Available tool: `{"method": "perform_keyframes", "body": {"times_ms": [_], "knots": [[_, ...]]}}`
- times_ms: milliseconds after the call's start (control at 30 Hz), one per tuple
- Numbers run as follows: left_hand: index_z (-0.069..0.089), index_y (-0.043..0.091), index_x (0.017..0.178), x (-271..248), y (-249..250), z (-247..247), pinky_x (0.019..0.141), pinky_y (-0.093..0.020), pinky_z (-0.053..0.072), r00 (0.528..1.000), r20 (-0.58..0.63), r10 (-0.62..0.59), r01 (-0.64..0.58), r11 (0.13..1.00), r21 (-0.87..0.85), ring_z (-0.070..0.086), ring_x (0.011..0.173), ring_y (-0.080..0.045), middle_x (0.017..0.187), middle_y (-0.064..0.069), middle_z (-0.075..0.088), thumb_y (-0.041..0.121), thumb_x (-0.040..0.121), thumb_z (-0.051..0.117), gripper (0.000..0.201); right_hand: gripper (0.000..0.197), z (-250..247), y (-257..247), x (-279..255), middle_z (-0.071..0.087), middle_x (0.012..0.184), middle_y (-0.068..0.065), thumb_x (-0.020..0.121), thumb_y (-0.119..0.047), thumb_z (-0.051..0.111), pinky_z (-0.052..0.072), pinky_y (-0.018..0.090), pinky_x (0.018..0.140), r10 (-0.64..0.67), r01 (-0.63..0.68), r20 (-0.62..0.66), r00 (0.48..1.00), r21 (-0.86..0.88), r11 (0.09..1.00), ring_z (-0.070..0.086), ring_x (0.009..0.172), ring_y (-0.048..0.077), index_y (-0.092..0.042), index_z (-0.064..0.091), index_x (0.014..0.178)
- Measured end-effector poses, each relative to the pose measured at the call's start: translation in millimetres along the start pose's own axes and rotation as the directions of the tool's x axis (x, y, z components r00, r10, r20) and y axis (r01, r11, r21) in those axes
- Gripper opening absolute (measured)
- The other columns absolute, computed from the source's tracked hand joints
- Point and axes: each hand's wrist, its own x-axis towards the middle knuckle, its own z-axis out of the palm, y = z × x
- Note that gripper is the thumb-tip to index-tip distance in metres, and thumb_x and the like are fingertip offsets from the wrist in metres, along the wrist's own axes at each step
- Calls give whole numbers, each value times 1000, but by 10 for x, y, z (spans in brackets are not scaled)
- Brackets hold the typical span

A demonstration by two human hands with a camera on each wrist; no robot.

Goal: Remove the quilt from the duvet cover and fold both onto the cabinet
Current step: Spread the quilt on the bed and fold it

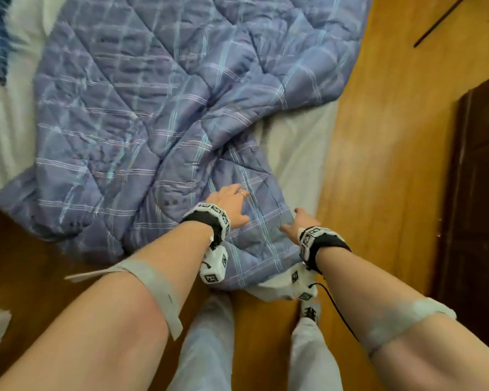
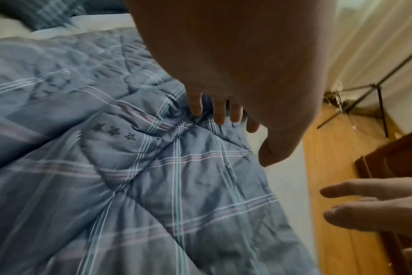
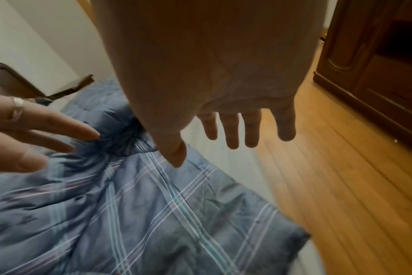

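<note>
Head view: both grips released, left hand [image 1: 232,203] flat on the quilt [image 1: 153,108], right hand [image 1: 301,221] just above its corner.

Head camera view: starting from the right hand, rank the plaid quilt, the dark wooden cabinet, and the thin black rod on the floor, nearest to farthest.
1. Plaid quilt: right under the right hand, at its near corner on the bed.
2. Dark wooden cabinet: across the wooden floor, to the right.
3. Thin black rod: on the floor, far upper right.
</note>
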Motion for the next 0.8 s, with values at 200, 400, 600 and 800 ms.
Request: {"method": "perform_keyframes", "body": {"times_ms": [200,400,600,800], "knots": [[15,29,155,937,-437,792,111,-52,34,985,170,30,-28,999,-15,21,146,-32,164,1,1,51,78,67,96,96,888,-222,781,41,147,16,77,-51,74,31,50,113,168,-151,-105,980,155,976,41,134,38,-12,23,149],[7,24,157,541,-284,1262,115,-48,30,923,357,140,-127,990,-62,22,145,-37,163,-9,7,53,79,70,105,34,1100,-206,266,66,111,18,96,-30,47,49,43,89,187,-172,-72,980,175,969,63,101,39,-16,42,126],[-7,27,157,-305,163,666,110,-56,36,915,290,279,-302,953,36,25,146,-35,164,-6,2,68,69,74,126,31,507,12,-864,66,109,14,98,-36,42,49,38,83,245,-187,-241,939,240,953,64,98,35,-15,54,117],[5,25,157,-1451,783,496,116,-53,29,903,253,346,-370,928,52,16,149,-31,164,-3,8,76,62,73,128,35,596,801,-2114,67,111,16,96,-39,48,45,36,79,320,-176,-291,901,428,886,63,100,37,-12,63,110]]}}
